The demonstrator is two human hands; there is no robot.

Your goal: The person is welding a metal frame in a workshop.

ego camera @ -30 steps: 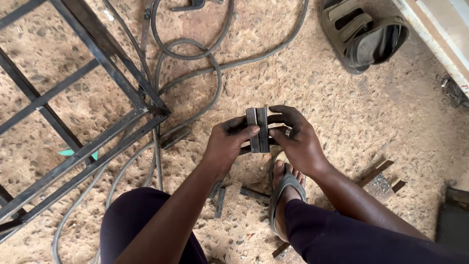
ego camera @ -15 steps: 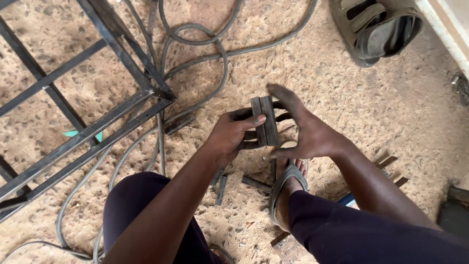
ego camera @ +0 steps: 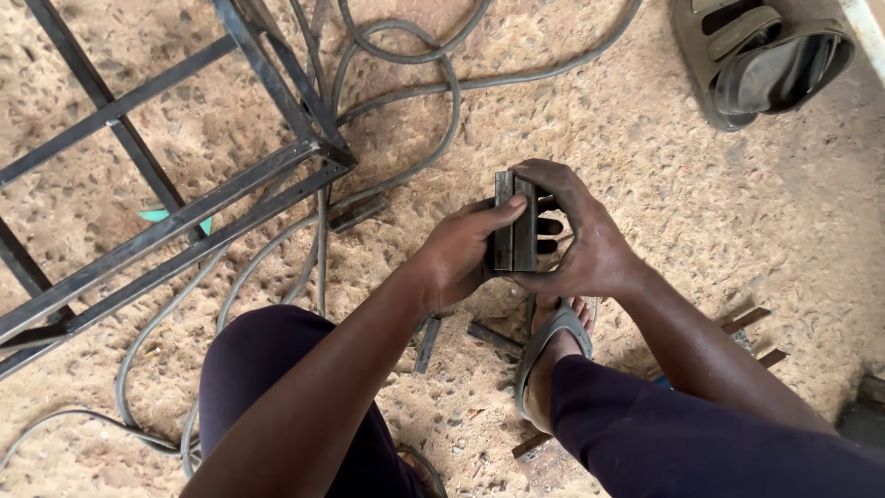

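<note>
Clamping stacked metal bars (ego camera: pixel 514 221) — left hand (ego camera: pixel 458 256), right hand (ego camera: pixel 576 242).

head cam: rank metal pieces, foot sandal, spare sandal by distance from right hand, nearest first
1. metal pieces: gripped by the right hand, left hand on the other side.
2. foot sandal: just below the hand.
3. spare sandal: top right corner.

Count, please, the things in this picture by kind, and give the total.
Short dark flat steel bars held together: 2, clamped by left hand and right hand
Grey welded steel frame: 1
Grey strapped sandals: 2
Total: 5
</note>
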